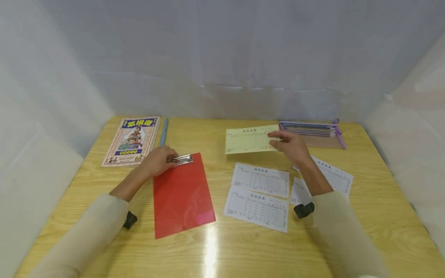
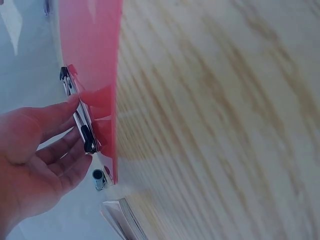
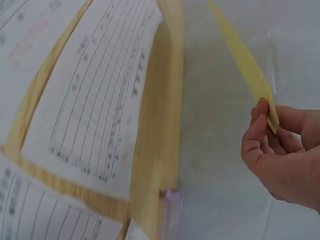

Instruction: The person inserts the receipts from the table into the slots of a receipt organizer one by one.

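Note:
A red clipboard (image 1: 182,193) lies on the table at the centre left, its metal clip (image 1: 183,159) at the far end. My left hand (image 1: 161,160) grips that clip, thumb on one side and fingers on the other in the left wrist view. Farther right, my right hand (image 1: 290,146) pinches the right end of a yellow printed form (image 1: 248,139) between thumb and fingers. The yellow form (image 3: 247,62) is held up above the table. Below it lie white printed forms (image 1: 260,179), two of them one in front of the other, and more are partly hidden under my right forearm.
A booklet with a colourful cover (image 1: 133,141) lies at the back left, a blue pen (image 1: 164,132) beside it. At the back right sits a clear pouch with purple trim (image 1: 321,141) holding several pencils. Pale cloth walls (image 1: 222,58) stand behind and at both sides.

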The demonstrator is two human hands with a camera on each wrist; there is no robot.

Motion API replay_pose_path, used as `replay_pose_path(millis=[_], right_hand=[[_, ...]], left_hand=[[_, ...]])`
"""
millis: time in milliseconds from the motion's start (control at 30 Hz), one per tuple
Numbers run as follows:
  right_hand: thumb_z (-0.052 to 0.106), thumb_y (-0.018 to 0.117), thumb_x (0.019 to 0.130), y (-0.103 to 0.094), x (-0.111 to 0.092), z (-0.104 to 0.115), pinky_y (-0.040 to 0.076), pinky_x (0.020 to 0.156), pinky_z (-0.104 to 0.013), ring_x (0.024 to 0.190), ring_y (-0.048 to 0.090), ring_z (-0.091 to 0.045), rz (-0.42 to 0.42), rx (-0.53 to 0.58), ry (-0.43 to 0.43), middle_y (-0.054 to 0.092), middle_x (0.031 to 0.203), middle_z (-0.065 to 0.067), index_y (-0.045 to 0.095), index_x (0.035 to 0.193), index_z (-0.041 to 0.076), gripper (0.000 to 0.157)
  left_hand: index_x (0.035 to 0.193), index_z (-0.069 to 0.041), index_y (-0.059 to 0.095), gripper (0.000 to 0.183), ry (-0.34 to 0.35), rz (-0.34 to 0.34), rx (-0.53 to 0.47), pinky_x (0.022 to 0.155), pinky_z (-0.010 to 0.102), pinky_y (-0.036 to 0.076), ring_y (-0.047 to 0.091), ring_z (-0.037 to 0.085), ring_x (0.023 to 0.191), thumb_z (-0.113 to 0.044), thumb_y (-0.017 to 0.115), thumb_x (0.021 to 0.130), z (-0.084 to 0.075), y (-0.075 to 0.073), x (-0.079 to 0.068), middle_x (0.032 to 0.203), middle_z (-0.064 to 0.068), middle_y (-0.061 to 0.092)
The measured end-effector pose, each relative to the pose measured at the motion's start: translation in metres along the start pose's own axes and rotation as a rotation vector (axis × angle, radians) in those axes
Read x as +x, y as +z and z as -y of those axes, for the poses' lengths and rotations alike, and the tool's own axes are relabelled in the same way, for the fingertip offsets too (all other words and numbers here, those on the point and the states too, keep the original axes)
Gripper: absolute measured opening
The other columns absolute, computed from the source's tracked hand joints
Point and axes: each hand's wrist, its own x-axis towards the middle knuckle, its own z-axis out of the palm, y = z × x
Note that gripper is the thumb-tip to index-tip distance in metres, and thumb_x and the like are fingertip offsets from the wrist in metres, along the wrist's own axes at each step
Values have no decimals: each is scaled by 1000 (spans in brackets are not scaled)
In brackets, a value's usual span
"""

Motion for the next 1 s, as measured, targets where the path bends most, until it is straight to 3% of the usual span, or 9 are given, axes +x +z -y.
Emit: replay_pose_path(millis=[200,400,633,700,900,1000], right_hand=[[21,63,92,20,0,14,48,91,-42,108,57,-25,48,66,-51,54,136,-11,60,126,11,36],[16,64,90,56,0,24,52,82,-36,95,60,-21,166,120,-66,56,132,-12,61,123,7,34],[14,66,88,97,4,26,52,82,-30,122,50,-24,266,75,-47,53,136,-8,67,115,9,27],[14,66,88,108,6,27,52,80,-29,122,50,-24,286,60,-30,53,137,-8,68,113,10,26],[12,71,83,142,14,31,47,65,-22,83,54,-12,310,44,56,61,123,-9,71,106,13,23],[10,73,81,157,16,35,44,60,-19,79,53,-11,317,23,78,64,114,-9,71,104,11,23]], left_hand=[[90,-3,69,16,-3,15,-9,66,40,46,54,21,72,-14,74,80,-2,-1,2,81,11,63],[93,-2,69,20,14,29,11,74,44,49,60,26,80,-16,74,80,-1,-1,4,87,12,66],[91,-4,69,18,13,92,69,72,41,49,57,21,76,-17,74,81,-1,-5,6,85,9,65],[90,-5,69,15,10,116,74,72,40,49,55,20,76,-18,73,82,-1,-7,7,85,8,64],[88,-6,70,12,19,129,76,74,42,50,59,22,81,-15,72,82,-2,-11,8,88,9,65],[87,-8,70,9,35,134,85,73,42,50,60,22,81,-16,72,83,-2,-9,7,88,8,66]])
